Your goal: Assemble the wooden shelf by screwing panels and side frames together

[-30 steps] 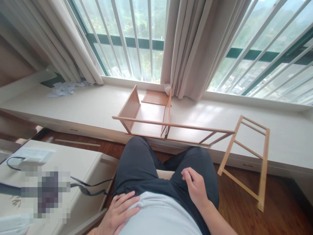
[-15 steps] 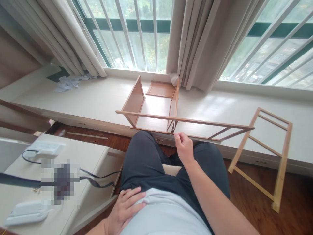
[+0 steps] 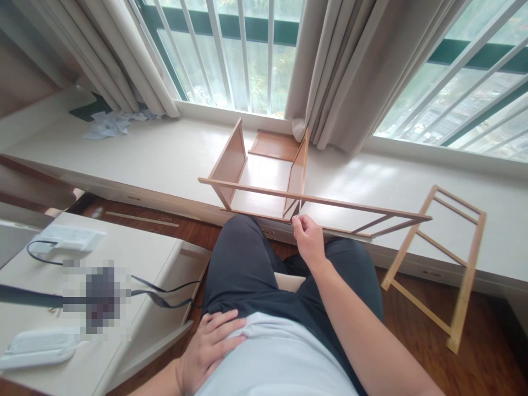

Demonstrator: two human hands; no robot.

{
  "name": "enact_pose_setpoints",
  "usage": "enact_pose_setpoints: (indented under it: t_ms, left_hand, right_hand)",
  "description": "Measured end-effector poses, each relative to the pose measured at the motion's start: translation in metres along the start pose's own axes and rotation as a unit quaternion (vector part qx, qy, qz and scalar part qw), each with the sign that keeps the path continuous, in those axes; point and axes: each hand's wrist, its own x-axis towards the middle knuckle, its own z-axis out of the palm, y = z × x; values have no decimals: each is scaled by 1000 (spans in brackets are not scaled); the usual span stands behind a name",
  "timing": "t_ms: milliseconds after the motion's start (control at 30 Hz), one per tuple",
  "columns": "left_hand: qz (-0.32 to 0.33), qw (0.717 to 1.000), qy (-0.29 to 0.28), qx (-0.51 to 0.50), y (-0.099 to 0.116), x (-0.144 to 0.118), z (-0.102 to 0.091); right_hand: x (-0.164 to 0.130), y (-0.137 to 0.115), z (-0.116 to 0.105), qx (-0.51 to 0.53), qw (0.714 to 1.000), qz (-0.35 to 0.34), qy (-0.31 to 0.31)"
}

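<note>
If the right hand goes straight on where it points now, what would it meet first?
The right hand would probably meet the panelled frame first, near its middle; depth is unclear, so they may be touching.

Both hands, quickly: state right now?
Left hand: open, resting on pale grey cloth shirt.
Right hand: closed, near reddish-brown open wooden frame; anything held cannot be told.

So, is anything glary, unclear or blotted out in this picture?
In the head view, daylight hazes the window and glare whitens the ledge beside the wooden frame; also there, coarse blocks hide something over the white cabinet, and fine detail by the right hand is unclear.
</note>
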Motion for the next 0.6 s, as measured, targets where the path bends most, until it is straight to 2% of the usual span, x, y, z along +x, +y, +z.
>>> enact_pose_setpoints:
  t_ms: [300,600]
  left_hand:
    - [-8,1000,3,-13,0,-3,1]
    - [3,1000,10,-15,-2,-1,1]
  right_hand:
    - [11,-1,9,59,998,21,-12]
    - [8,-12,5,127,991,27,17]
